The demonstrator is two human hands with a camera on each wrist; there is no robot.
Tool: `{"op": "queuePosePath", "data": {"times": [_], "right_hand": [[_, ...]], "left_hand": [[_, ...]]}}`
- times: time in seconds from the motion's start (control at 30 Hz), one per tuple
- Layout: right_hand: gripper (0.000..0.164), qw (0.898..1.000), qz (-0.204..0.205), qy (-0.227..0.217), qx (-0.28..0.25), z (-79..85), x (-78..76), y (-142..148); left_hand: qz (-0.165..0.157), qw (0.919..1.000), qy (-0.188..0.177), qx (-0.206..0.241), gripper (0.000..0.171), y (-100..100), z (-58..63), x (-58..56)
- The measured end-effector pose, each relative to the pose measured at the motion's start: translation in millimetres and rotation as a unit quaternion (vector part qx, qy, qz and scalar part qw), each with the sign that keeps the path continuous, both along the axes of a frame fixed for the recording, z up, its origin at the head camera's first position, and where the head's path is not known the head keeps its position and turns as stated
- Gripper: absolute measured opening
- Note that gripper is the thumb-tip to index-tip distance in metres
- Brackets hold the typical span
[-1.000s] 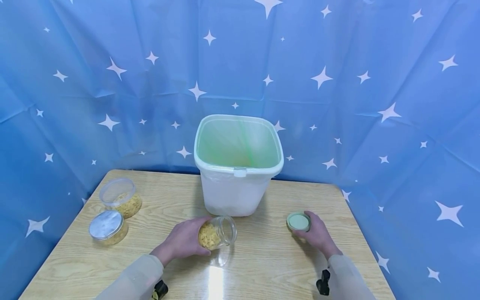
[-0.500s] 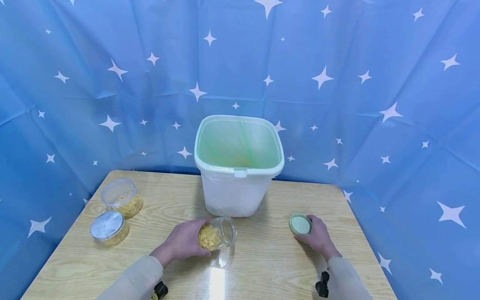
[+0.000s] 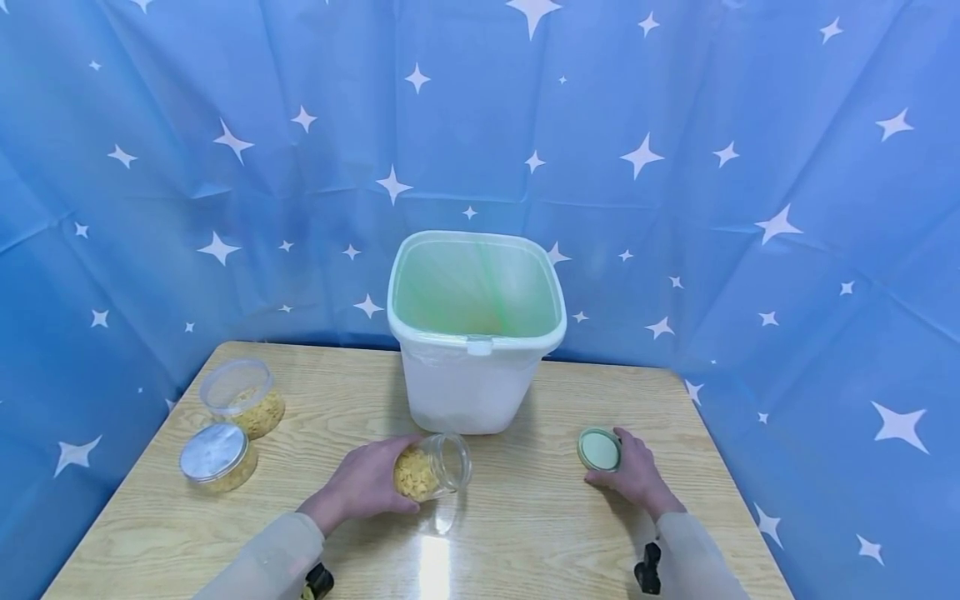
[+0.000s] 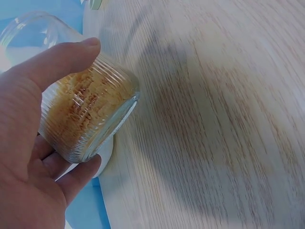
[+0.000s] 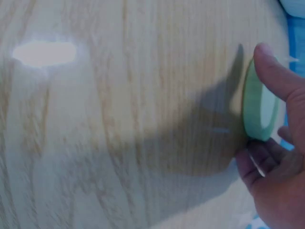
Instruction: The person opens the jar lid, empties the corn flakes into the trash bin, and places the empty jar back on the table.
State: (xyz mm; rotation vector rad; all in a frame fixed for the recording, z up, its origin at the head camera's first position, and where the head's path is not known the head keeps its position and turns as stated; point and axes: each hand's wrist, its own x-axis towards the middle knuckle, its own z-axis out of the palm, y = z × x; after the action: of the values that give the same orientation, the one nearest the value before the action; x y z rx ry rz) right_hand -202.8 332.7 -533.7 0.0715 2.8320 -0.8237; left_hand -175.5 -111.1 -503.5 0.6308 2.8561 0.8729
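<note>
My left hand (image 3: 372, 477) grips a ribbed clear glass jar (image 3: 417, 473), tilted so its uncovered mouth points right. Yellow flakes fill the lower part of the jar; in the left wrist view the thumb and fingers wrap the glass jar (image 4: 86, 105) from both sides. Over on the right, my right hand (image 3: 636, 475) holds a round pale green lid (image 3: 599, 450) by its edge. The right wrist view has the lid (image 5: 261, 105) between thumb and fingers, close over the tabletop.
A white bin (image 3: 472, 383) with a clear liner stands at the table's back middle. On the left sit a clear tub (image 3: 258, 412) of yellow flakes and a silver-lidded container (image 3: 213, 452). A blue starry curtain (image 3: 300, 183) hangs behind the wooden table (image 3: 517, 533).
The right hand has shifted the green lid slightly to the right. The left hand and the jar stay practically where they were.
</note>
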Motion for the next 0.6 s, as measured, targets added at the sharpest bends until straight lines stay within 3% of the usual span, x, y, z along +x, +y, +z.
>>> {"op": "queuePosePath", "data": {"times": [0.17,0.47,0.6], "right_hand": [[0.109,1.000,0.007,-0.010,0.003,3.8,-0.2,2],[0.081,0.998,0.013,0.057,-0.010,26.7,-10.8,-6],[0.078,0.996,0.021,0.084,-0.029,41.2,-17.5,-13]], "left_hand": [[0.012,0.9999,-0.006,-0.001,0.092,-6,-1.5,0.9],[0.059,0.9981,-0.014,0.007,0.094,-22,4.0,0.9],[0.075,0.9971,-0.011,0.006,0.097,-30,8.9,-2.9]]}}
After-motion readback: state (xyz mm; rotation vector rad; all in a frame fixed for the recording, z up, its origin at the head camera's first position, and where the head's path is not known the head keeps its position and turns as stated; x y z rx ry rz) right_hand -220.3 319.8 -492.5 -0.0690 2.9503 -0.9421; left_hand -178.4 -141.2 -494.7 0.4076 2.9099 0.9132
